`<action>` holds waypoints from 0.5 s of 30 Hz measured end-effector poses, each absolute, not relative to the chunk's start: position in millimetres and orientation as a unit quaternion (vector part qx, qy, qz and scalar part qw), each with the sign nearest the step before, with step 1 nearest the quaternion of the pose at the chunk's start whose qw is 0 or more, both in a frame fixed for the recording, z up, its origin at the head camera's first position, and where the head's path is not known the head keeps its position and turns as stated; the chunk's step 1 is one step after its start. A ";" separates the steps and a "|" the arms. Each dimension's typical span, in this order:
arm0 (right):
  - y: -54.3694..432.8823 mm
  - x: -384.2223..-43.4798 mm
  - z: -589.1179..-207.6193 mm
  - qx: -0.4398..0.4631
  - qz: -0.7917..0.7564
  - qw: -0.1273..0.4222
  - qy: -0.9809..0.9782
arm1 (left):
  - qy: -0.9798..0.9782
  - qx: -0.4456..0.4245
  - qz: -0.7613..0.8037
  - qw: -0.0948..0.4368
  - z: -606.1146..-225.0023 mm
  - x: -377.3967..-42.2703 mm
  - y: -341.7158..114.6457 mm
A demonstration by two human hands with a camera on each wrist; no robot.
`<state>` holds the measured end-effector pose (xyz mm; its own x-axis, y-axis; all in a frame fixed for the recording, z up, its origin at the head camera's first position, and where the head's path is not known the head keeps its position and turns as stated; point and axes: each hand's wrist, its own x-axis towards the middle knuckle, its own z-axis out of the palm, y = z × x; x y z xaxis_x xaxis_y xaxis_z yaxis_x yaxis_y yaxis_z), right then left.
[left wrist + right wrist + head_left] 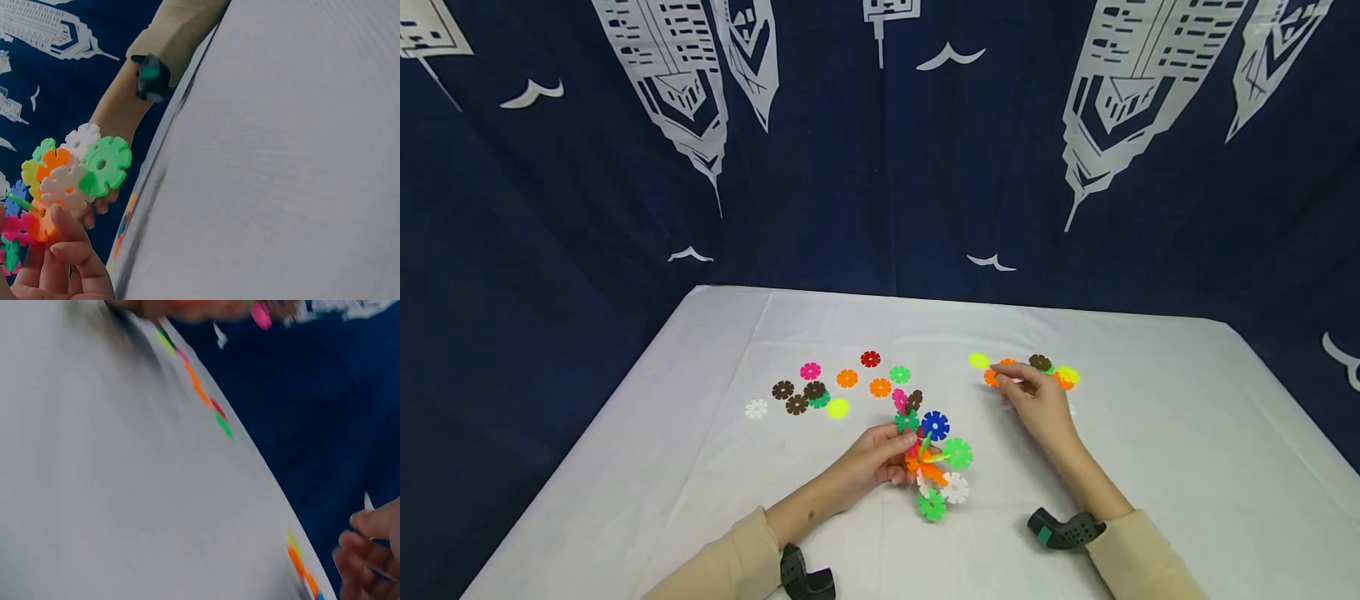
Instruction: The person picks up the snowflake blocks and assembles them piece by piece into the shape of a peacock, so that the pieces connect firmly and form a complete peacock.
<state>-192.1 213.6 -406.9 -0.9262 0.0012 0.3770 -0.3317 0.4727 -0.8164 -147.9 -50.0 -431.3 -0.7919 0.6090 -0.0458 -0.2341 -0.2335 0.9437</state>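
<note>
My left hand [883, 458] grips a cluster of interlocked plastic snowflake discs [957, 454] in green, orange, white, blue and pink. In the left wrist view, the fingers [72, 250] hold the cluster low down, with a green disc [106, 165] and white ones fanned above. Farther right, my right hand [1037, 400] hovers at a group of loose discs, thumb and forefinger close together beside an orange disc [991, 378]. The right wrist view has the thumb [378, 522] bent toward the fingers; I cannot tell whether a disc is between them.
Loose discs in several colours lie left of centre, among them a red disc [870, 359], a pink one [810, 371] and a white one [756, 408]. Yellow [979, 360] and brown discs [1040, 362] lie around the right hand. A blue printed curtain [880, 183] hangs behind the white-covered table [662, 467].
</note>
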 end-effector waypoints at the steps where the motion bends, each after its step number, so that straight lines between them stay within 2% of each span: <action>1: 222.1 -195.5 -407.7 0.070 0.469 0.176 -0.862 | 0.553 0.166 0.768 0.276 -430.7 -147.7 -49.9; 4: 244.1 -203.2 -411.1 0.012 0.383 0.199 -0.902 | 0.546 0.158 0.773 0.280 -429.3 -147.1 -49.8; 9: 269.8 -203.8 -412.1 -0.028 0.330 0.190 -0.924 | 0.533 0.154 0.784 0.278 -428.7 -147.2 -51.1; 11: 279.5 -201.1 -409.9 -0.024 0.319 0.169 -0.932 | 0.526 0.149 0.791 0.275 -428.3 -147.6 -51.6; 15: 299.0 -194.2 -406.3 0.013 0.297 0.088 -0.951 | 0.509 0.136 0.804 0.275 -426.0 -148.3 -51.6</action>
<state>-194.2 299.0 -406.3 -0.9843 0.0275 0.1746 -0.0768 0.8232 -0.5625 -148.3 -51.6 -426.0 -0.8122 0.5802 -0.0609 -0.3037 -0.3313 0.8933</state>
